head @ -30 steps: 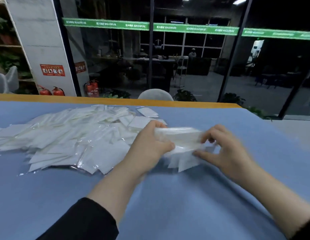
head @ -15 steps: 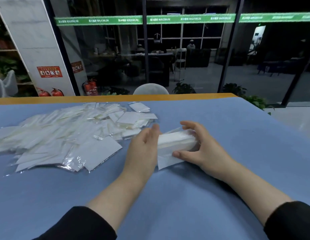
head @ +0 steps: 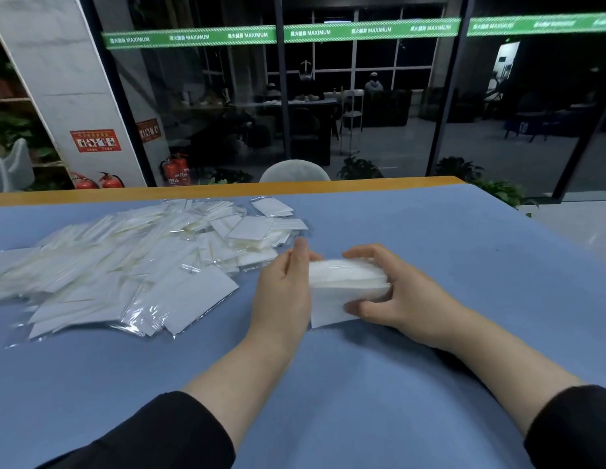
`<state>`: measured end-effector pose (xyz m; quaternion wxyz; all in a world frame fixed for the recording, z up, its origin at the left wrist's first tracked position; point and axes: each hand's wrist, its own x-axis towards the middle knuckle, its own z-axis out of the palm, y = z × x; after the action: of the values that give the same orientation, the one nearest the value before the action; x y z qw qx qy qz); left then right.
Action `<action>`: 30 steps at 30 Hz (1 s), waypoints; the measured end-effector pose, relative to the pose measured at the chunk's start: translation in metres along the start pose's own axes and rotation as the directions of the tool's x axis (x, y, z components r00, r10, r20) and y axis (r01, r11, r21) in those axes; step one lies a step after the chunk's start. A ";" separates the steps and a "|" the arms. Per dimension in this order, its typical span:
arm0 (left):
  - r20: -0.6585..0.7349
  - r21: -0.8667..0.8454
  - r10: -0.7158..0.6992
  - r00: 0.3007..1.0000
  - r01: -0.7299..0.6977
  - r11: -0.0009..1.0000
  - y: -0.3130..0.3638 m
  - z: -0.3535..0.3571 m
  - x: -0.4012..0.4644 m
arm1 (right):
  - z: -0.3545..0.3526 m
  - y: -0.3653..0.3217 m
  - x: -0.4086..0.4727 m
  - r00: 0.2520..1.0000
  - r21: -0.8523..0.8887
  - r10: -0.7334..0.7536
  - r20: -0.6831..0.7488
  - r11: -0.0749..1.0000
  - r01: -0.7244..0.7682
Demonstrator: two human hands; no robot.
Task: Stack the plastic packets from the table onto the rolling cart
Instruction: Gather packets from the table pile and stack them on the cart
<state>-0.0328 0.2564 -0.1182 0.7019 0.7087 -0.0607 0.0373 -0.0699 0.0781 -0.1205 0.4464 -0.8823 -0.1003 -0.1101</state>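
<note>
A small stack of plastic packets (head: pixel 345 282) sits upright on its edge on the blue table (head: pixel 430 265), held between both hands. The right hand (head: pixel 393 296) grips it — fingers curled over the top and far side, thumb tucked under the near lower corner. The left hand (head: pixel 284 292) stands on its edge with straight fingers pressed flat against the left end of the stack, squaring it up; nothing is curled round the packets on that side.

Just to the left of the hands lies the big loose pile of packets (head: pixel 125 265), spread wide across the table in overlapping layers, clear wrappers glinting over white inserts. The nearest packet of the pile lies flat just beside the left wrist, apart from the held stack. A few single packets rest at the far right of the pile, near the table's wooden far edge (head: pixel 227 191).

Both forearms are bare, with black sleeves (head: pixel 159 434) pushed up toward the elbows.

Beyond the table stands the rounded back of a pale chair (head: pixel 295 170), and behind it a dark glass wall with a green banner (head: pixel 193 37) running across. At the left, a white pillar (head: pixel 58 79) carries a red sign, with red fire extinguishers (head: pixel 174 169) on the floor near it. No cart shows in this view.
</note>
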 end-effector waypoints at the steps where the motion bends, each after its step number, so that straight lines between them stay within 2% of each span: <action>1: -0.002 -0.029 0.007 1.000 -0.007 1.000 0.001 0.001 -0.001 | 0.000 0.000 0.000 0.999 -0.010 -0.017 -0.035 1.000 0.017; 4: -0.055 -0.090 0.102 0.993 -0.106 0.990 0.002 -0.001 -0.001 | 0.002 0.000 0.000 0.992 -0.013 -0.042 -0.118 0.999 0.041; 6: -0.013 -0.005 0.141 0.990 -0.141 0.990 0.000 -0.001 0.000 | 0.007 -0.001 0.000 0.995 -0.047 -0.052 -0.088 0.998 0.048; 8: 0.015 0.076 0.108 0.994 -0.109 0.991 -0.003 0.000 0.003 | 0.008 0.002 0.000 0.997 -0.085 -0.052 -0.054 0.995 0.047; 12: -0.044 0.064 0.130 0.991 -0.127 0.990 -0.008 -0.004 0.009 | 0.000 0.004 -0.002 1.000 0.057 -0.014 -0.025 0.998 0.015; 14: -0.024 0.055 0.121 0.992 -0.120 0.991 -0.010 -0.005 0.010 | -0.001 0.004 -0.002 1.000 0.071 -0.004 -0.021 0.997 0.005; 18: 0.036 -0.022 0.092 0.995 -0.091 0.996 -0.004 -0.005 0.005 | 0.004 0.001 -0.001 0.992 -0.088 -0.054 -0.111 0.995 0.044; 22: 0.069 0.103 0.135 0.988 -0.142 0.985 -0.007 -0.003 0.005 | 0.006 -0.001 0.000 0.981 -0.266 -0.126 -0.149 0.961 0.083; 24: 0.051 0.118 0.150 0.987 -0.155 0.981 -0.009 -0.004 0.006 | 0.002 0.000 -0.001 0.991 -0.211 -0.075 -0.115 0.976 0.049; 27: 0.057 0.104 0.157 0.986 -0.162 0.981 -0.009 -0.005 0.007 | -0.007 0.002 -0.005 0.999 0.014 0.028 -0.030 1.000 -0.028; 30: 0.050 0.073 0.124 0.991 -0.128 0.989 -0.007 -0.005 0.006 | -0.008 0.004 -0.005 0.999 0.007 0.020 -0.045 1.000 -0.020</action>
<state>-0.0261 0.2612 -0.1241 0.6692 0.7302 -0.1197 0.0679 -0.0747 0.0694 -0.1203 0.4524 -0.8792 -0.0819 -0.1253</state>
